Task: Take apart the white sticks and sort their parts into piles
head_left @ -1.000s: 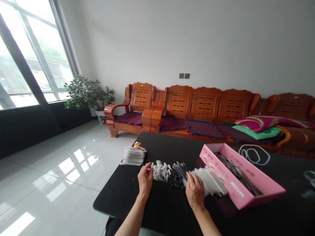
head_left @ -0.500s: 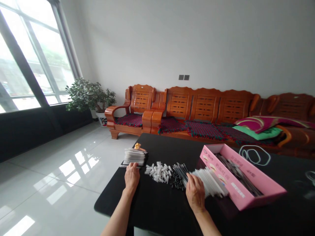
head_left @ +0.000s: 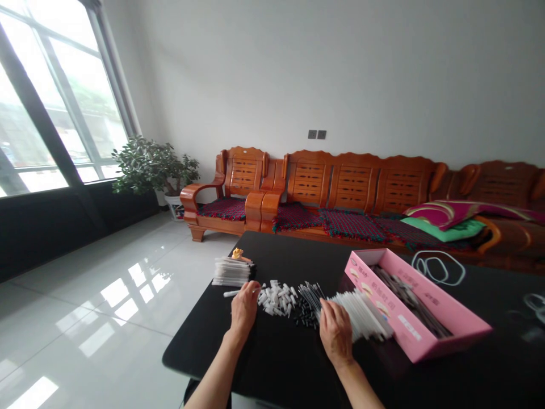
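Observation:
My left hand (head_left: pixel 244 307) is closed on a slim white pen (head_left: pixel 230 293), which sticks out to the left of the fingers. Just beyond it lies a neat stack of white pens (head_left: pixel 232 271). A heap of short white caps (head_left: pixel 277 298) is to its right. My right hand (head_left: pixel 336 329) has its fingers pinched together at the thin dark grey refills (head_left: pixel 311 293); its fingertips partly hide what they grip. Small black plugs (head_left: pixel 305 314) are scattered beside those refills. White tubes (head_left: pixel 364 315) lie in a row on the far side of my right hand.
A pink box (head_left: pixel 415 307) holding dark strips stands on the black table (head_left: pixel 272 358), right of the tubes. A white cord loop (head_left: pixel 440 268) lies behind it. A small orange figure (head_left: pixel 237 254) sits behind the pen stack. Wooden seats (head_left: pixel 309 182) line the wall.
My left hand has moved right and slightly toward me, from the pen stack to beside the white caps, and a white pen now shows in it. My right hand stays nearly in place.

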### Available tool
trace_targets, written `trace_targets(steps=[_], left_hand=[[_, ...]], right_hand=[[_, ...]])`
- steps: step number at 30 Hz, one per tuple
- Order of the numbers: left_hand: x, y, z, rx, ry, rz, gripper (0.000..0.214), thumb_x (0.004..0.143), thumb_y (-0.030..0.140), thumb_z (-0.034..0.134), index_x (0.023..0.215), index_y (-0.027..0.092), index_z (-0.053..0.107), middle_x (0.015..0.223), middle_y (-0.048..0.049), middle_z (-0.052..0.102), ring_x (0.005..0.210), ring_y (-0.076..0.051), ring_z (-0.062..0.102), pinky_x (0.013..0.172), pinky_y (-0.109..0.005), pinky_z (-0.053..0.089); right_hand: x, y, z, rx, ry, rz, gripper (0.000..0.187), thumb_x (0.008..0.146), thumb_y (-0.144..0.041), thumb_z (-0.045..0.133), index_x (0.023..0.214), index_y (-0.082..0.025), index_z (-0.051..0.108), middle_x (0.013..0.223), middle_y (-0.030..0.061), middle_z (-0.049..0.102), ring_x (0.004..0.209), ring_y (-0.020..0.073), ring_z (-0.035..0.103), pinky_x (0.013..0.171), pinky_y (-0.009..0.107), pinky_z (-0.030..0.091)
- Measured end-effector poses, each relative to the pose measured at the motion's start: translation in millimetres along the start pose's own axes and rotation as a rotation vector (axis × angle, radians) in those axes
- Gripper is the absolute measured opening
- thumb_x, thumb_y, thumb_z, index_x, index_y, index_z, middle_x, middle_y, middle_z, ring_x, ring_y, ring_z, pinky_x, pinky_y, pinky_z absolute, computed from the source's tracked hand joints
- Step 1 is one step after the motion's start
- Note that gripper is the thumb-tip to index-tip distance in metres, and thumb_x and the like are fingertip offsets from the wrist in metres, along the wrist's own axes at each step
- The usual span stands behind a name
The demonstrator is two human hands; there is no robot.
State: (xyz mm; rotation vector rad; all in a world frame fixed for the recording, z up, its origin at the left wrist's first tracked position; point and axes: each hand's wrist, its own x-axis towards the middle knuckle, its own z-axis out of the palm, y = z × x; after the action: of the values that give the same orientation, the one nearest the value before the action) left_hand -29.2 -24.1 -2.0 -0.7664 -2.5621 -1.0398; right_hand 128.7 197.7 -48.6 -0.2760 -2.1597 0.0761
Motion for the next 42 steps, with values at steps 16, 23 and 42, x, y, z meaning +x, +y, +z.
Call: trace_targets(steps=[16,23,42], left_hand=[[-21,71,32.9,-0.561,-0.021,0.239,0.024,0.088,0.019,0.046,0.107,0.022,0.061,0.114,-0.0094,0.06,0.084,-0.017,0.064,0.077,-0.032,0.051],[-22,56,53.9,-1.137,-0.149,-0.26,0.04,0.081,0.047,0.056,0.102,0.014,0.062,0.071,-0.0038,0.063,0.052,-0.014,0.061,0.045,-0.024,0.05],[-11,45,56.6,-1.33,-0.189,-0.45,0.036,0.072,0.048,0.068,0.077,0.013,0.061,0.054,-0.0003,0.063,0.048,-0.013,0.061,0.049,-0.022,0.051]], right_hand=[[38,-55,-15,0.292,-0.239,0.14,0.025,0.093,-0.024,0.04,0.079,-0.02,0.059,0.075,0.0044,0.06,0.074,0.0187,0.057,0.068,0.031,0.044],[19,-63,-1,0.315,-0.122,0.152,0.021,0.093,-0.023,0.042,0.089,-0.018,0.061,0.079,0.0064,0.061,0.077,0.0195,0.057,0.072,0.032,0.045],[31,-71,-5,0.318,-0.182,0.087,0.011,0.088,-0.019,0.048,0.086,-0.019,0.059,0.086,0.0076,0.061,0.084,0.0217,0.056,0.076,0.037,0.048]])
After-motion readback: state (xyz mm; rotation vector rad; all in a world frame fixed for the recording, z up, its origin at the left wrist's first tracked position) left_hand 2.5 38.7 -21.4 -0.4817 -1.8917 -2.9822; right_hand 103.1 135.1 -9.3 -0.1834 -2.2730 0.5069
